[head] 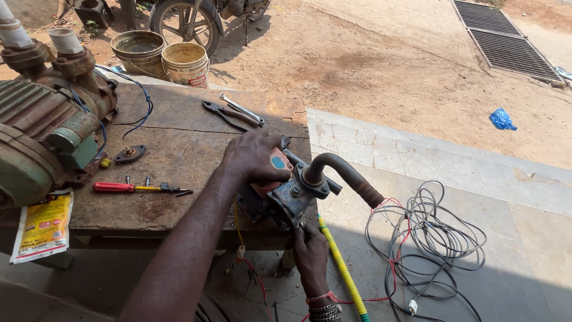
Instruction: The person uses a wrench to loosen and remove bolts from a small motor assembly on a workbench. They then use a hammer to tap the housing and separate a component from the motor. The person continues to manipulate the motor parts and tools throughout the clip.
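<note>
My left hand (255, 158) grips the top of a small rusty water pump (285, 194) that sits at the right edge of a worn wooden workbench (179, 149). A curved rusty pipe (345, 174) rises from the pump and bends to the right. My right hand (310, 249), with a red thread and bangles at the wrist, reaches up under the pump's front and holds its lower side. What the fingers touch there is hidden. A yellow hose (342, 268) runs down beside that hand.
A large green motor pump (44, 128) fills the bench's left. A red-handled screwdriver (134, 188), pliers (221, 113), a spanner (241, 109), a yellow packet (42, 225) lie about. Coiled grey and red wires (432, 238) rest on the stone floor. Two buckets (170, 56) and a motorcycle wheel (185, 21) stand behind.
</note>
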